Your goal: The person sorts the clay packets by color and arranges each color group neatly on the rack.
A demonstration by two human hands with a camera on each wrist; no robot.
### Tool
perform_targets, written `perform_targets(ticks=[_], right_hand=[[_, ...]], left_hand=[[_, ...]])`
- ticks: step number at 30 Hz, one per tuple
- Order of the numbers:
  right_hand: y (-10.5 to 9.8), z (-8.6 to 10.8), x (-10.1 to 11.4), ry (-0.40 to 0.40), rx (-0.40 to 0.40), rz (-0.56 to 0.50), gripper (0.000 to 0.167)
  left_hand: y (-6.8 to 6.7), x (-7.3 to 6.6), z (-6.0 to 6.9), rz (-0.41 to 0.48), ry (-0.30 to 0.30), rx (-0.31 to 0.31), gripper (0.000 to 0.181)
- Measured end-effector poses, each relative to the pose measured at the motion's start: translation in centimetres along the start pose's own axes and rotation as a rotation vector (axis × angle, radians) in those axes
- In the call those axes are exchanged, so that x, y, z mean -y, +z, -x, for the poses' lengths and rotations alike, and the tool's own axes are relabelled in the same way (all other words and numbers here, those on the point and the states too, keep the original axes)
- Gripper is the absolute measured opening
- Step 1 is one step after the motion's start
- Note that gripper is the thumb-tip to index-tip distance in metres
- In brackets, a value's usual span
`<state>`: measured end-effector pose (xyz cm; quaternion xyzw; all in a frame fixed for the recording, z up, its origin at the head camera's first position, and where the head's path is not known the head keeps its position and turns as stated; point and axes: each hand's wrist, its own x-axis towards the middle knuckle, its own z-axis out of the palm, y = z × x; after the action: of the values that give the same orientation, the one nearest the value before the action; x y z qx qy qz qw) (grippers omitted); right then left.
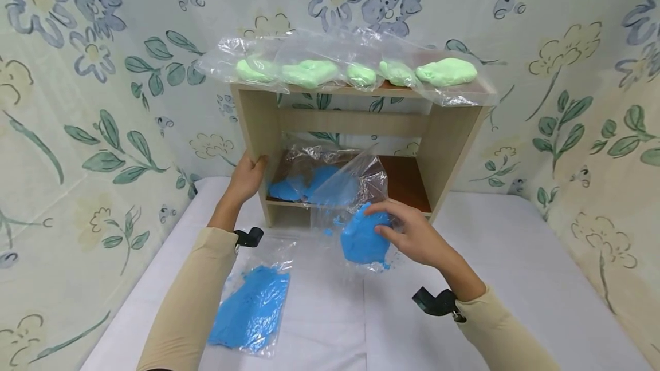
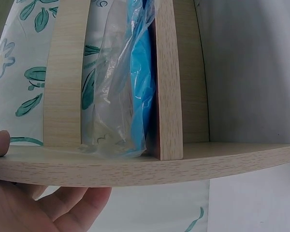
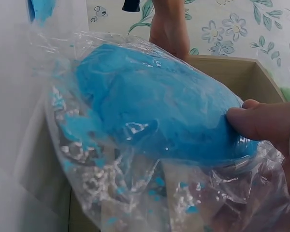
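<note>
In the head view, my left hand (image 1: 248, 175) grips the left side panel of a small wooden shelf (image 1: 258, 125). The left wrist view shows the thumb on the panel's inner face and the fingers (image 2: 89, 205) on its outer face. My right hand (image 1: 412, 232) pinches a clear plastic bag of blue dough-like stuff (image 1: 363, 239), held in front of the shelf. Blue crumbs cling inside that bag in the right wrist view. On the reddish-brown lower board lies another bag of blue stuff (image 1: 294, 186), partly hidden behind the held bag's loose plastic.
Several clear bags of pale green lumps (image 1: 446, 72) lie in a row on the shelf's top. A flat bag of blue stuff (image 1: 252, 308) rests on the white-covered table (image 1: 319, 325), near the left forearm. Flower-patterned cloth (image 1: 567, 147) hangs behind and beside the table.
</note>
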<state>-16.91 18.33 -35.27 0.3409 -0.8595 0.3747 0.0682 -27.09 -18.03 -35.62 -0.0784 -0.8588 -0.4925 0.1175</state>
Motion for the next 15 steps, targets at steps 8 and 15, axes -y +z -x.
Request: perform_targets(ticks=[8,15], right_hand=[[-1.4,-1.7,-0.9,0.058,-0.028,-0.049,0.033],[-2.0,-3.4,-2.0,0.150,-0.052,-0.081,0.033]], left_hand=[[0.1,0.0,-0.1,-0.006,-0.002,0.008,0.054],[-0.1,0.0,0.0,-0.018,-0.042,0.002,0.055]])
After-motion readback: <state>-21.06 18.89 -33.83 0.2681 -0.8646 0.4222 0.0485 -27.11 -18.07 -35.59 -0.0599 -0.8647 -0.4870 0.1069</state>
